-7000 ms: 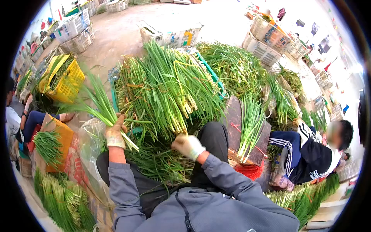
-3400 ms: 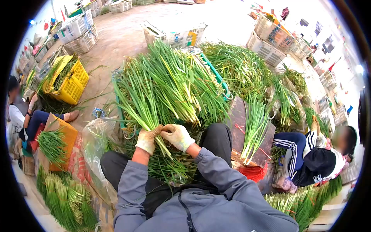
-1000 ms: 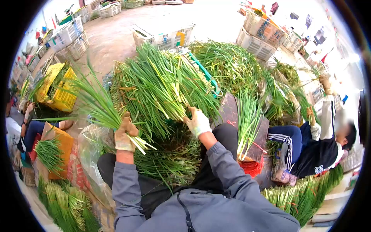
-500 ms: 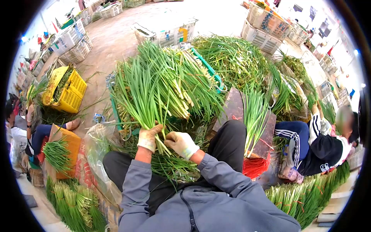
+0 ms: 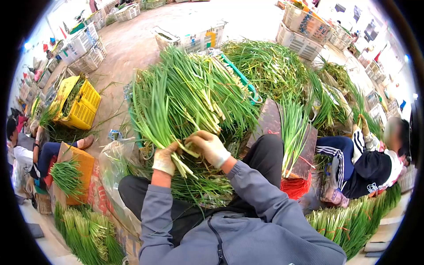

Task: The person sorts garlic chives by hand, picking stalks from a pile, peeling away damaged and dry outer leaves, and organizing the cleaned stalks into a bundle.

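Left hand: the gloved left hand is closed around the lower part of a bunch of long green stalks.
Right hand: the gloved right hand is narrow, thumb and fingers drawn together beside the pale stalk ends; whether it grips a stalk cannot be told.
Held bunch: tilted, leaves towards the far left, pale ends towards the near right, in front of the heap.
Heap: leafy stalks lie piled over a green-rimmed crate, their leaves overhanging its near side.
Lap: loose leaves lie between the knees, below both hands.
Board: a separate bunch rests on a dark board at the right, with red ties at its near end.
Left side: a clear plastic bag lies beside the knee; farther off stands a yellow crate.
Right side: a co-worker sits beyond the board, near a row of bundles.
Slippage: a slack left grip could let thin stalks slide out into the loose leaves.
Tangling: leaf tips close to the heap could catch there and drag others along.
Damage: a hard pinch or sharp pull could snap or bruise the slender stalks.
Misalignment: uneven handling could leave the pale ends staggered.
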### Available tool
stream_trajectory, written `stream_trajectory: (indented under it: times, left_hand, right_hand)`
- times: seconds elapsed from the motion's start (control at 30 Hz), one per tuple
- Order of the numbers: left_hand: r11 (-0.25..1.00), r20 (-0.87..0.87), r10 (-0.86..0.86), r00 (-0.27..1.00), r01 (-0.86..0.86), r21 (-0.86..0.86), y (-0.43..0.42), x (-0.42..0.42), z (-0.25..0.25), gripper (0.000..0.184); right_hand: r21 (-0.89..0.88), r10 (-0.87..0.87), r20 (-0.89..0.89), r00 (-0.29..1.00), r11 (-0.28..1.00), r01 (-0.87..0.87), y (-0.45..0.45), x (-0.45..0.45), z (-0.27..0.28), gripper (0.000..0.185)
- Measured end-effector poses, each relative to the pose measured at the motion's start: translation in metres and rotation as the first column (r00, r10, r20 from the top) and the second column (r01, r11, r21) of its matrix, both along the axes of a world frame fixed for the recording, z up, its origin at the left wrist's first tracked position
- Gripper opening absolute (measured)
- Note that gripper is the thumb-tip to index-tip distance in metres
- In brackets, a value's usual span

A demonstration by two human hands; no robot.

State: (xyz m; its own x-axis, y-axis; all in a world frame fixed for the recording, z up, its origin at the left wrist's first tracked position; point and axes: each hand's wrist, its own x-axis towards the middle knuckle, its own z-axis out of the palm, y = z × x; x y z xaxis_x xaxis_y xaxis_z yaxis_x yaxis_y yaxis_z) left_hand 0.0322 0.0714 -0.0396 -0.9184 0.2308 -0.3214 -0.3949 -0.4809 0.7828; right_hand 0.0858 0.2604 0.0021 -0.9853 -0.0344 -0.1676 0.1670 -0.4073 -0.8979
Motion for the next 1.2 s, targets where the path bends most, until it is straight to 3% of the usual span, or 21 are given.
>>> stream_trajectory:
  times: [0.07,0.1,0.17,0.2,0.23,0.3,0.33,0.37,0.4,0.5,0.57,0.63,0.7,0.73,0.77,0.83,0.87,0.9,0.97,1.07,1.2]
  left_hand:
    - [0.987,0.069,0.134,0.989,-0.139,0.075,-0.014,-0.012,-0.003,0.023]
    - [0.971,0.099,0.205,0.974,-0.215,0.103,-0.020,-0.015,0.002,0.022]
    - [0.984,-0.036,0.141,0.989,-0.136,0.115,-0.039,-0.020,0.010,0.024]
    - [0.975,-0.036,0.157,0.987,-0.149,0.164,-0.046,-0.023,0.013,0.025]
    - [0.963,-0.034,0.169,0.985,-0.158,0.216,-0.050,-0.024,0.017,0.027]
    - [0.913,-0.119,0.165,0.979,-0.105,0.395,-0.057,-0.026,0.024,0.027]
    - [0.913,-0.138,0.151,0.979,-0.084,0.400,-0.066,-0.027,0.024,0.030]
    - [0.910,-0.158,0.138,0.978,-0.062,0.409,-0.070,-0.028,0.023,0.033]
    - [0.929,-0.170,0.186,0.968,-0.117,0.351,-0.067,-0.022,0.033,0.038]
    - [0.938,-0.184,0.246,0.952,-0.187,0.291,-0.052,-0.014,0.048,0.042]
    - [0.941,-0.227,0.151,0.962,-0.069,0.332,-0.055,-0.017,0.039,0.046]
    - [0.944,-0.198,0.113,0.974,-0.043,0.327,-0.055,-0.018,0.031,0.054]
    - [0.940,-0.138,0.099,0.985,-0.047,0.337,-0.049,-0.017,0.026,0.050]
    - [0.942,-0.123,0.072,0.990,-0.027,0.334,-0.047,-0.018,0.027,0.047]
    - [0.950,-0.159,0.077,0.984,-0.024,0.313,-0.046,-0.015,0.024,0.044]
    - [0.958,-0.120,0.089,0.989,-0.052,0.282,-0.043,-0.012,0.024,0.041]
    - [0.959,-0.118,0.065,0.991,-0.029,0.282,-0.040,-0.010,0.026,0.039]
    - [0.973,-0.108,0.051,0.993,-0.025,0.230,-0.036,-0.009,0.026,0.034]
    - [1.000,-0.083,-0.007,0.997,0.008,0.014,-0.019,-0.004,0.038,0.028]
    - [0.992,-0.055,0.006,0.998,-0.013,-0.128,0.002,-0.002,0.023,0.026]
    - [0.993,-0.068,-0.024,0.997,0.016,-0.117,0.007,-0.002,-0.003,0.030]
  right_hand:
    - [-0.440,0.010,-0.094,0.996,0.897,-0.051,0.013,0.020,-0.010,0.020]
    - [-0.388,0.076,-0.074,0.994,0.917,-0.099,0.021,0.035,-0.006,0.019]
    - [0.057,0.350,0.084,0.933,0.933,-0.355,0.031,0.054,-0.001,0.023]
    - [0.452,0.538,0.120,0.834,0.719,-0.529,0.032,0.057,-0.029,0.025]
    - [0.746,0.662,0.243,0.709,0.340,-0.572,0.035,0.059,-0.057,0.027]
    - [0.711,0.584,0.675,0.452,-0.348,-0.612,0.036,0.065,-0.044,0.025]
    - [0.890,0.523,0.431,0.735,-0.116,-0.440,0.032,0.060,-0.060,0.028]
    - [0.903,0.404,0.156,0.901,0.313,-0.296,0.037,0.054,-0.074,0.023]
    - [0.917,0.237,0.034,0.971,0.380,-0.124,0.034,0.045,-0.060,0.022]
    - [0.902,-0.132,-0.294,0.947,0.290,0.320,0.035,0.009,-0.019,0.026]
    - [0.857,-0.145,-0.510,0.848,0.002,0.516,0.045,-0.020,-0.013,0.028]
    - [0.887,-0.140,-0.459,0.877,-0.021,0.461,0.055,-0.042,-0.017,0.033]
    - [0.986,-0.038,-0.006,0.999,0.166,0.012,0.063,-0.060,-0.018,0.035]
    - [0.939,-0.083,-0.088,0.993,0.326,0.111,0.064,-0.065,-0.015,0.033]
    - [0.913,-0.169,-0.237,0.957,0.299,0.279,0.065,-0.069,-0.014,0.029]
    - [0.752,-0.155,-0.312,0.937,0.563,0.344,0.062,-0.055,0.023,0.029]
    - [0.739,-0.098,-0.328,0.940,0.593,0.320,0.061,-0.053,0.025,0.029]
    - [0.580,-0.142,-0.107,0.984,0.795,0.177,0.047,-0.042,0.035,0.029]
    - [0.736,0.084,-0.045,0.995,0.676,-0.024,0.037,-0.031,0.014,0.029]
    - [0.354,0.115,0.146,0.983,0.921,-0.160,0.008,-0.004,0.003,0.026]
    - [0.389,0.205,0.157,0.966,0.886,-0.251,-0.007,0.007,-0.018,0.026]
